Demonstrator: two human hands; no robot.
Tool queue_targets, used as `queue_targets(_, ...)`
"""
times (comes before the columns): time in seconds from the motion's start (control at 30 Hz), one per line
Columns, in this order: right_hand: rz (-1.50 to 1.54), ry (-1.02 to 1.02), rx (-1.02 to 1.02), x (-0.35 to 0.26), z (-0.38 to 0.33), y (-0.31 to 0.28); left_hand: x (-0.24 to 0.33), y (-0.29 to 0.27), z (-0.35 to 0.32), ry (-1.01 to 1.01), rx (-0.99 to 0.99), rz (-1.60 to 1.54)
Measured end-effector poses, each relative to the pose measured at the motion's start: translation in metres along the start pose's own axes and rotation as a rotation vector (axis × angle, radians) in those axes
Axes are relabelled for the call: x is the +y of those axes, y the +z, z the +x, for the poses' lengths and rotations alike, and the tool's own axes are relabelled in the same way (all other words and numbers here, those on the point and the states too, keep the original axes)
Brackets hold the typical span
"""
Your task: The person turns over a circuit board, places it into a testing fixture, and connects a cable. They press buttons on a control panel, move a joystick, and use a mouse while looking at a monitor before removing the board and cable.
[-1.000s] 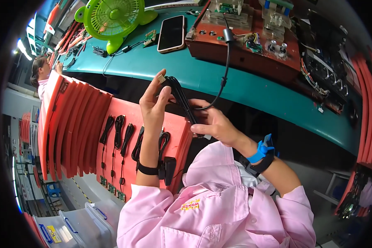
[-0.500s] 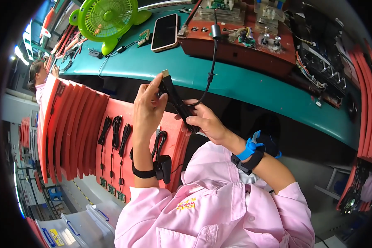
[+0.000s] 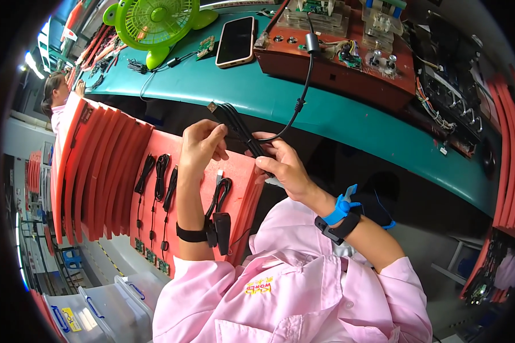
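Both hands meet over a folded bundle of black cable point(image 3: 240, 128), held up in front of the chest so the loops stay together instead of springing apart. The left hand point(image 3: 203, 146) has its grip closed on the bundle's upper part, fingers pinching the strands just below the metal plug point(image 3: 212, 107) that pokes out at the top. The right hand point(image 3: 283, 166) is clamped on the lower end, thumb pressing the strands flat against the fingers (a blue wrist strap point(image 3: 340, 208) sits on that wrist). From the bundle one strand runs up past a ferrite bead point(image 3: 312, 43) to the brown test fixture point(image 3: 332, 57) on the teal tabletop point(image 3: 337, 123), so the cable is tethered there. Below the hands, a red tray point(image 3: 154, 194) holds several finished coils laid side by side. A phone point(image 3: 236, 41) and a green fan point(image 3: 154, 23) stand farther back.
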State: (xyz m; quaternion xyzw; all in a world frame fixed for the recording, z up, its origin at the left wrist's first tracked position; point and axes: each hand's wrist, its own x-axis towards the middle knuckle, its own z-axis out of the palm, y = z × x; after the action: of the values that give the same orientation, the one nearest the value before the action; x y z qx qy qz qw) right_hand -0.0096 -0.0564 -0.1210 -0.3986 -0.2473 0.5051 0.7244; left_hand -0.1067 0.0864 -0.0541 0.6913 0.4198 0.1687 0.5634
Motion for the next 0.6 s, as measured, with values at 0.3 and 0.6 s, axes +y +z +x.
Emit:
queue_targets(0.3, 0.118, -0.038, -0.056, -0.002, 0.002, -0.008, -0.005, 0.013, 0.012, 1.046, 0.333, 0.493)
queue_targets(0.6, 0.239, -0.03, -0.212, -0.011, 0.01, -0.024, 0.005, 0.013, 0.047, 0.917, 0.183, 0.371)
